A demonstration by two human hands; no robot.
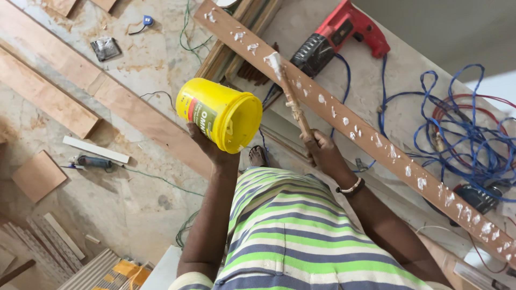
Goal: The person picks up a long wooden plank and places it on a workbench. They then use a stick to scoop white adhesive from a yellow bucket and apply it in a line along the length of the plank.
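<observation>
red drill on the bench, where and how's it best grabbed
Probably by the dark handle end of the red drill, coming from the near side where it points. It lies flat and diagonal, the red body angled away. The blue cord trails beside it, so lift clear of that.

The left hand holds a glue tub left of the stick held by the right hand; the stick's tip rests on a long wood strip lying across the counter, with a power drill behind the strip and tangled cable to the right
</observation>
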